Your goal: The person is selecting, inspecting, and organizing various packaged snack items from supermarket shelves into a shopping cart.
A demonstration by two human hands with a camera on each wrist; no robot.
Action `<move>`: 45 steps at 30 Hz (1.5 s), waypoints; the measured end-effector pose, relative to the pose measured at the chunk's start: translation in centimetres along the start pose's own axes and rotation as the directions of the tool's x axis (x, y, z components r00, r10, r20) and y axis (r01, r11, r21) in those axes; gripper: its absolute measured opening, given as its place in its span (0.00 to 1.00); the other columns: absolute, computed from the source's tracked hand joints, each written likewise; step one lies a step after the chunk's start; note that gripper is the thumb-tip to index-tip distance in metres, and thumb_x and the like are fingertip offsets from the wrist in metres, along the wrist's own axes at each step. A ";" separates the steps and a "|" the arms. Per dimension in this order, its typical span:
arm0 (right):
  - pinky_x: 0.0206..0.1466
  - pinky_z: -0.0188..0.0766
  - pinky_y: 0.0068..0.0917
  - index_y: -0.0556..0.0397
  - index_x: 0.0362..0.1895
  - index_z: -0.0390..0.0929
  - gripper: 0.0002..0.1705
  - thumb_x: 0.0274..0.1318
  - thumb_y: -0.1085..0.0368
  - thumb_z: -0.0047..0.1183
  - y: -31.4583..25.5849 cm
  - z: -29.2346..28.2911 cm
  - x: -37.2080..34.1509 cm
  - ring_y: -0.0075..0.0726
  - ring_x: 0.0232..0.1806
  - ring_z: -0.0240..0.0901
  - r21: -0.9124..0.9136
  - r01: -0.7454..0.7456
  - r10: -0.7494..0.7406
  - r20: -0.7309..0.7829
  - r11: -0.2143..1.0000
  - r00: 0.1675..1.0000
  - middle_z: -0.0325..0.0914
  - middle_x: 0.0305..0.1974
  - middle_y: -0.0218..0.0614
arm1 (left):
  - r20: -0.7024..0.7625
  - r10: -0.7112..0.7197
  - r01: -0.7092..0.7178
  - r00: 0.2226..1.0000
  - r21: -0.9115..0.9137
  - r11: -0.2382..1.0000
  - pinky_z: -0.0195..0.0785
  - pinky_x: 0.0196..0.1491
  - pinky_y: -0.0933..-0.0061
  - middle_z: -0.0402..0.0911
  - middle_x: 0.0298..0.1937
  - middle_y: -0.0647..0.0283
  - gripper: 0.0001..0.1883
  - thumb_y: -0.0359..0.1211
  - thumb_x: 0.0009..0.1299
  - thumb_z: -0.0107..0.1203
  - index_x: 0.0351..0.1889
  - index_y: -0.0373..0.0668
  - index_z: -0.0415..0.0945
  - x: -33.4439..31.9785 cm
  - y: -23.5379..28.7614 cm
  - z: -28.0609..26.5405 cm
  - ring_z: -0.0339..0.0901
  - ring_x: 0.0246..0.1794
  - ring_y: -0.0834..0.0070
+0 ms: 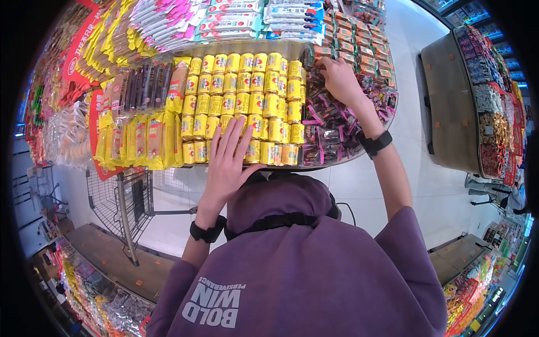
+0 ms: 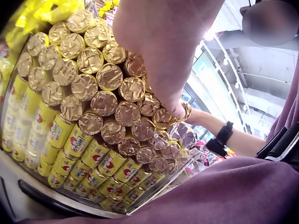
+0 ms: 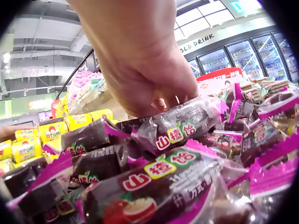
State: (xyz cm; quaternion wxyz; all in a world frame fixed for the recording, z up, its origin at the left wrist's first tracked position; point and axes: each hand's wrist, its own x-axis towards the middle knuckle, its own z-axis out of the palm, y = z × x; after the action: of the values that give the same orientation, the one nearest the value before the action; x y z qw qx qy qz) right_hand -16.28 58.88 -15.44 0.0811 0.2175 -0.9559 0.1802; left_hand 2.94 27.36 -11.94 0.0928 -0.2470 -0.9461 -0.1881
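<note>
My left hand (image 1: pixel 227 160) lies with fairly straight fingers across the front of a block of yellow-wrapped rolls (image 1: pixel 229 84). From the left wrist view, the gold foil ends of these rolls (image 2: pixel 110 77) face up, and the left hand (image 2: pixel 159 51) is over their far side. My right hand (image 1: pixel 341 81) reaches to the back of a heap of dark candies in purple-edged wrappers (image 1: pixel 331 135), fingers bent down at the divider. In the right wrist view, candy packets (image 3: pixel 159 172) hide the fingertips of the right hand (image 3: pixel 145 74); I cannot tell whether they pinch one.
Orange-labelled packets (image 1: pixel 359 42) lie behind the dark candies. Yellow snack packs (image 1: pixel 151 137) fill the left of the display. A wire shopping cart (image 1: pixel 120 205) stands at its front left. Another stocked display (image 1: pixel 452 106) is across the aisle to the right.
</note>
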 end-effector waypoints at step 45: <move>0.43 0.76 0.45 0.55 0.48 0.84 0.15 0.60 0.74 0.49 -1.9 -5.4 -0.1 0.56 0.36 0.80 0.163 0.105 -0.130 0.153 0.981 0.980 0.84 0.38 0.49 | 0.017 0.008 -0.008 1.000 0.006 1.000 0.43 0.77 0.46 0.59 0.77 0.50 0.46 0.49 0.63 0.66 0.75 0.39 0.59 0.0 0.0 -0.2 0.55 0.77 0.53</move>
State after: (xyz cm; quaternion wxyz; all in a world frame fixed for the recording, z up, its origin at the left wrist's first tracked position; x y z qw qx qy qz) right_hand -14.91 59.40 -9.93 -0.0039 0.2935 -0.9279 0.2298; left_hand 2.92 27.26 -11.72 0.0863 -0.2520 -0.9463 -0.1830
